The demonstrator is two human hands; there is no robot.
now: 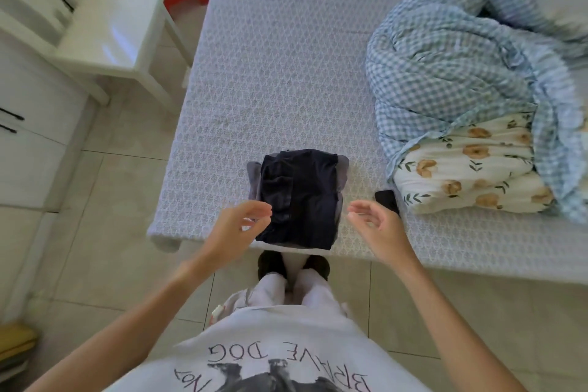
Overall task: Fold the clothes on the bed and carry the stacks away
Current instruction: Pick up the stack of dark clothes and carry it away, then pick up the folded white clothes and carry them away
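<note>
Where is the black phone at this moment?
In the head view, the black phone lies on the bed, right of the folded dark clothes, against the floral quilt, just beyond the right hand.

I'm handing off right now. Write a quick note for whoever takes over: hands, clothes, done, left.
Left hand: open, fingers loosely curled, at the stack's near left corner, no grip.
Right hand: open, empty, just right of the stack.
Folded stack, dark navy garment over a grey one, sits at the near edge of the bed.
Done: this stack is folded.
Left: lift it and carry it away. Black phone lies beside it.
</note>
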